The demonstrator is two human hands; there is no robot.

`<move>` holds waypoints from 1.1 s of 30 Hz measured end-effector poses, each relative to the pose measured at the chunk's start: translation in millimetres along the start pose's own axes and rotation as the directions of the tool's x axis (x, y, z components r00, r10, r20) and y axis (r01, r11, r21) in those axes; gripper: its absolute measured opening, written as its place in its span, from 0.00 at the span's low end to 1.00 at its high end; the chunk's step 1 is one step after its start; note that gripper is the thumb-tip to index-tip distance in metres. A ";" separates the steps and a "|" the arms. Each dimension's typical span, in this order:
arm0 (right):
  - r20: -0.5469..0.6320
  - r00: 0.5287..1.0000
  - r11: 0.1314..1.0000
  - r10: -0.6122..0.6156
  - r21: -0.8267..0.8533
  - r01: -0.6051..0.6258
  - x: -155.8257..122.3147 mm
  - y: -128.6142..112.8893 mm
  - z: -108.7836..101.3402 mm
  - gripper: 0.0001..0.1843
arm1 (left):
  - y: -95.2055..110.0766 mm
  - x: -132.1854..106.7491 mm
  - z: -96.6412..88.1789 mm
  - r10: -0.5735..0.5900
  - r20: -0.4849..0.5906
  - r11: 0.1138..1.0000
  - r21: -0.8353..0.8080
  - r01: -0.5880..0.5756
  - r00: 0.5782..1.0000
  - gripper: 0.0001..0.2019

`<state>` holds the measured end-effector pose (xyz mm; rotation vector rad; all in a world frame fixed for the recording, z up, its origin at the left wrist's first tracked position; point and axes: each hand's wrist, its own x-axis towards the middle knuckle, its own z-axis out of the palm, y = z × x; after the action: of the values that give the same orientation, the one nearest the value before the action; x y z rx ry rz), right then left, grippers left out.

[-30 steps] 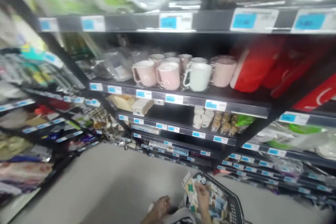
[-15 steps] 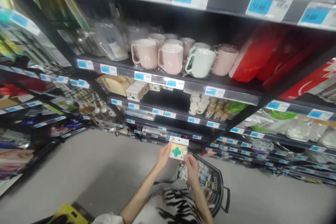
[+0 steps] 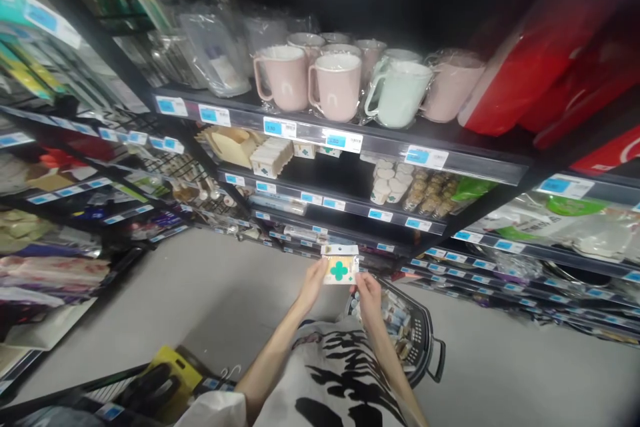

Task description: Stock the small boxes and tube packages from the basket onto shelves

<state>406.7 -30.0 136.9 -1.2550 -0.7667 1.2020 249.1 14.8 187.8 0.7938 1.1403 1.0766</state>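
Note:
Between my two hands is a small flat packet (image 3: 339, 269) with a white hanging header, a yellowish body and a green four-lobed shape on its front. My left hand (image 3: 315, 280) pinches its left edge, fingers closed. At the lower right edge, my right hand (image 3: 369, 290) grips it too. The packet faces up toward me, in front of the low shelves. Below and to the right of my right hand is a dark shopping basket (image 3: 420, 333) filled with small packaged goods.
Ahead stand shelves with pink mugs (image 3: 339, 87), a pale green mug (image 3: 401, 95) and red bags (image 3: 530, 73). A lower shelf holds small white boxes (image 3: 270, 157) and bundled brown-topped items (image 3: 430, 192). Grey floor (image 3: 200, 287) lies to the left, with a yellow item (image 3: 173, 373) near a rack.
The view has tilted down and shifted slightly, so the shelves sit higher on the left and middle. Both hands still hold the packet, now turned a little more level.

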 end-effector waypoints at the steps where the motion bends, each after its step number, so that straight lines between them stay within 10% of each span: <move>1: -0.008 1.000 1.000 -0.005 0.010 0.005 -0.3 -1.8 0.5 0.27 | -2.1 1.7 -0.5 -0.009 0.012 0.999 -0.050 0.010 1.000 0.29; 9: 0.086 0.996 0.986 0.033 0.160 -0.046 -3.6 -18.3 4.1 0.27 | 3.0 5.6 -8.4 -0.169 0.277 0.693 -0.650 0.314 0.946 0.03; 16: 0.103 0.987 0.976 0.123 0.166 -0.139 -4.5 -10.1 -2.1 0.22 | 13.8 -3.4 -9.3 -0.153 0.304 0.558 -0.758 0.337 0.940 0.12; 23: 0.125 0.986 0.990 0.111 0.075 -0.121 -4.7 -10.9 -2.3 0.23 | 13.1 -5.5 -7.8 -0.132 0.290 0.597 -0.740 0.310 0.948 0.12; 33: 0.280 0.958 0.998 0.061 -0.001 -0.063 -6.4 -0.7 -6.9 0.35 | -28.3 14.8 5.4 -0.049 0.024 0.980 -0.193 0.052 0.999 0.15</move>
<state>411.7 -38.0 137.2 -1.1220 -0.9326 1.4520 262.4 20.1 158.7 0.6179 1.0174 1.1162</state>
